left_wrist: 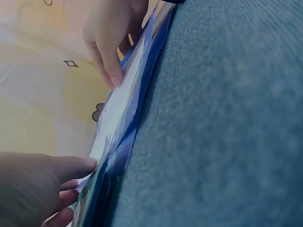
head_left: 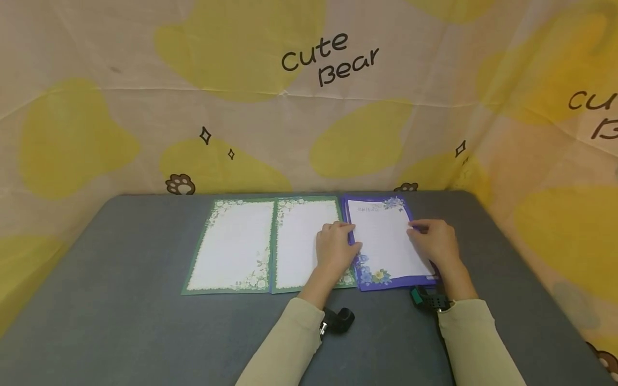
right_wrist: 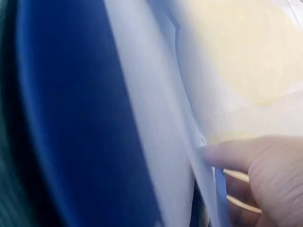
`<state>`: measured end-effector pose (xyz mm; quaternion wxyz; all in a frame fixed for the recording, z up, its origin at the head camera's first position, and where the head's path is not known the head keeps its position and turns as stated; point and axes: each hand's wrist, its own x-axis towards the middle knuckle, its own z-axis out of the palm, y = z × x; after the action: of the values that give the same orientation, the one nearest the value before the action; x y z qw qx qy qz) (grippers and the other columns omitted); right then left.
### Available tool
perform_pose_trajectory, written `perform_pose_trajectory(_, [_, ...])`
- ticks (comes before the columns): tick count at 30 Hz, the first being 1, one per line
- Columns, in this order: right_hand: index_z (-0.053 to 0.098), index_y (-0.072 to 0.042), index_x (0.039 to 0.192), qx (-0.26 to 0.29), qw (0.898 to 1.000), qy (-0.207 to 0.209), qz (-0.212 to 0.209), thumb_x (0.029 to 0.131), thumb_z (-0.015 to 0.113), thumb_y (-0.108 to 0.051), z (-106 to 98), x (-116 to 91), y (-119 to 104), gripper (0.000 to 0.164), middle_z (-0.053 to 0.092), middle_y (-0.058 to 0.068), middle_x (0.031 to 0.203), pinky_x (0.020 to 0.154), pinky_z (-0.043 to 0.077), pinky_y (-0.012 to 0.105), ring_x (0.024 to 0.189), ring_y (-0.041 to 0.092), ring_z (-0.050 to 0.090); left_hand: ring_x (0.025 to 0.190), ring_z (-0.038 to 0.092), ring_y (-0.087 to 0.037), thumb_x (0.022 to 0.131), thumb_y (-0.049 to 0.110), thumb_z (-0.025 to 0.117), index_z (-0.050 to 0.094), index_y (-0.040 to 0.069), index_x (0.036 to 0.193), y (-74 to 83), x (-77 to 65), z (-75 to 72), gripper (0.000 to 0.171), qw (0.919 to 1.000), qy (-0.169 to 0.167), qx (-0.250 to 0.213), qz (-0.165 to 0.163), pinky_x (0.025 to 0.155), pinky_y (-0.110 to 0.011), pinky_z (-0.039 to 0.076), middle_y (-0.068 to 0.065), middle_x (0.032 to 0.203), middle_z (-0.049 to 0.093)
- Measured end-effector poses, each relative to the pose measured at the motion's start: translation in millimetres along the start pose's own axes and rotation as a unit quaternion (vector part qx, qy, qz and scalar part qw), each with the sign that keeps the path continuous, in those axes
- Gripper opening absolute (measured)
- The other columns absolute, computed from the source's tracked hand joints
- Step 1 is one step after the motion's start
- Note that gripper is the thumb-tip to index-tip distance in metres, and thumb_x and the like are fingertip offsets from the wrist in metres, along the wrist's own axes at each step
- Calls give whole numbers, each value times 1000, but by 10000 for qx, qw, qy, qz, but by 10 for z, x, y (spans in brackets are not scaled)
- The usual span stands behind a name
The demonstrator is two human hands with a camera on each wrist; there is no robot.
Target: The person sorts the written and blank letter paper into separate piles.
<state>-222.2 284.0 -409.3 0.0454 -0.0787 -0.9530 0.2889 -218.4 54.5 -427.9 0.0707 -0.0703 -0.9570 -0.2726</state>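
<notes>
A stack of paper sheets with violet-blue floral borders (head_left: 386,241) lies on the table, its top sheet faintly marked near the upper edge. My left hand (head_left: 335,246) rests over the neighbouring green-bordered sheet (head_left: 301,230), thumb and forefinger apart at the stack's left edge. In the left wrist view, the left thumb (left_wrist: 78,166) lies nearly straight against that edge. At the opposite side, my right hand (head_left: 436,242) pinches the right edge of the blue-bordered sheet. The right wrist view shows the right thumb (right_wrist: 232,153) on the paper, other fingers partly hidden behind it.
Another green-bordered sheet (head_left: 232,246) lies at the left, beside the middle one. All sit near the back of the grey table (head_left: 120,311). A printed cloth (head_left: 270,123) hangs behind and at the sides. Black wrist devices (head_left: 338,320) are worn at both wrists.
</notes>
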Motion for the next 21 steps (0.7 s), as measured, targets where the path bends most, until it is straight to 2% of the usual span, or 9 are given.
perform_pose_trajectory(5, [72,-7,124,-392,9991,15,152,96,65,-31,5,-18,-15,38,68,26,125,77,51,53,113,45,62,122,59,-25,87,37,80,72,18,127,-31,8,0,45,9999,-57,-88,-44,102,-42,47,-2,131,68])
perform_pose_trajectory(8, [72,-7,123,-512,9986,122,23,96,65,-32,36,-24,6,38,65,27,128,80,51,57,115,47,60,121,59,-25,87,36,80,74,18,124,-45,5,-1,42,9999,-30,-136,-11,101,-42,47,-2,129,68])
perform_pose_trajectory(11, [73,-8,121,-502,9978,403,-148,95,66,-35,95,-27,53,38,63,26,131,83,50,61,117,47,59,120,59,-25,87,36,80,76,19,121,-52,-2,3,38,9999,11,-116,57,101,-42,47,-1,128,68])
perform_pose_trajectory(15, [72,-6,124,52,9960,674,-577,94,69,-34,193,-8,112,41,62,24,136,99,45,64,126,46,56,122,59,-26,87,36,79,77,20,119,-56,-4,10,36,9999,26,-117,114,102,-43,47,-2,135,66])
perform_pose_trajectory(18, [67,-2,130,334,9940,474,-930,94,70,-36,248,12,137,49,57,25,144,112,35,66,136,48,48,124,58,-26,87,37,78,76,21,119,-57,-5,9,36,9999,-4,-19,169,102,-43,46,1,139,65])
perform_pose_trajectory(21, [65,0,133,173,9931,250,-1135,94,69,-37,278,14,140,54,54,26,147,114,31,68,139,50,43,123,58,-24,88,39,77,76,21,120,-58,-5,8,36,9996,-42,120,237,100,-41,47,4,138,66])
